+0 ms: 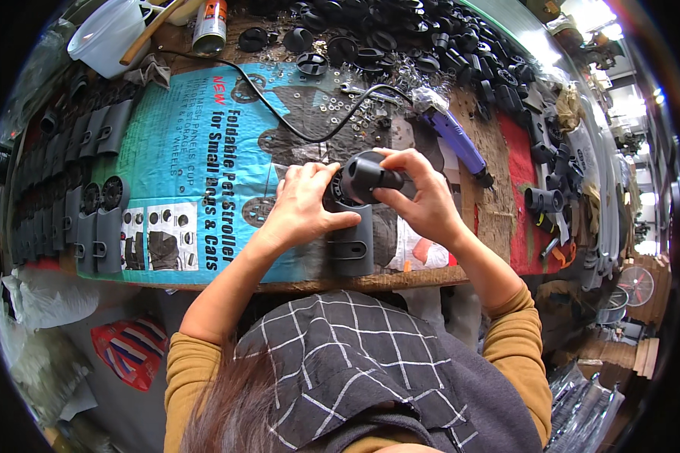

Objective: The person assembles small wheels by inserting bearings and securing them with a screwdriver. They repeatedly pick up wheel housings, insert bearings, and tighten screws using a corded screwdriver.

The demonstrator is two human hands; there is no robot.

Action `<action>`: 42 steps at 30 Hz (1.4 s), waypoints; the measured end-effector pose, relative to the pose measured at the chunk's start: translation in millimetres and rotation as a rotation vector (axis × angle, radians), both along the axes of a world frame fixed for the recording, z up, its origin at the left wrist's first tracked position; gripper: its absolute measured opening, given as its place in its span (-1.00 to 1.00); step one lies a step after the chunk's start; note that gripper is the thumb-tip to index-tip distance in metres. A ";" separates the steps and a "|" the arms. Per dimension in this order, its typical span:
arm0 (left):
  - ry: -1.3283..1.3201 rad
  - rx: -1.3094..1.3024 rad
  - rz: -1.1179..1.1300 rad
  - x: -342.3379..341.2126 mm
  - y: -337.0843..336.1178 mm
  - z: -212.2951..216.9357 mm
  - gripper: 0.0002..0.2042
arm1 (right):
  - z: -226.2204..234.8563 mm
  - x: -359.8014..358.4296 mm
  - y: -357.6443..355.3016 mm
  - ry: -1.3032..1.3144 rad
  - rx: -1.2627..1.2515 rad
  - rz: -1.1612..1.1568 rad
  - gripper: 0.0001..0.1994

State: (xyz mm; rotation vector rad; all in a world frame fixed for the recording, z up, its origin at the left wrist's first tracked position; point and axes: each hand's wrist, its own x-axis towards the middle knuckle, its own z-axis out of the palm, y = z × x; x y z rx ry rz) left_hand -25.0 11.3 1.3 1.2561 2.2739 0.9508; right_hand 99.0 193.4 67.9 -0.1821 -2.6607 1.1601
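Left hand (304, 200) clamped on dark-grey plastic housing (352, 249), right hand (428, 198) pinching black tubular fitting (364, 175) over its round end, purple electric screwdriver (456, 142) just beyond right hand.

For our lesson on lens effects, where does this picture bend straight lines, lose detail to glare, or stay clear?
Head view, lower middle: the table's front edge bows; head view, upper right: bright light patches are blown out to white; head view, centre: the left hand and right hand look reasonably sharp; head view, rim: fades to black.
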 end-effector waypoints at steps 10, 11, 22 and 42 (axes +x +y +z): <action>-0.122 -0.006 -0.091 -18.5 1.8 0.8 -0.42 | -22.4 -18.0 10.6 -0.212 0.073 0.183 -0.60; -0.149 -0.044 -0.114 -20.8 3.1 1.9 -0.42 | -24.1 -17.4 11.7 -0.241 0.026 0.184 -0.59; -0.462 -0.201 0.020 -27.8 31.7 25.0 -0.38 | -66.0 4.9 1.3 -0.051 -0.340 0.082 -0.64; 0.091 0.303 -0.123 17.3 -6.0 92.1 -0.38 | 17.3 27.4 -33.7 -0.158 -0.543 0.132 -0.51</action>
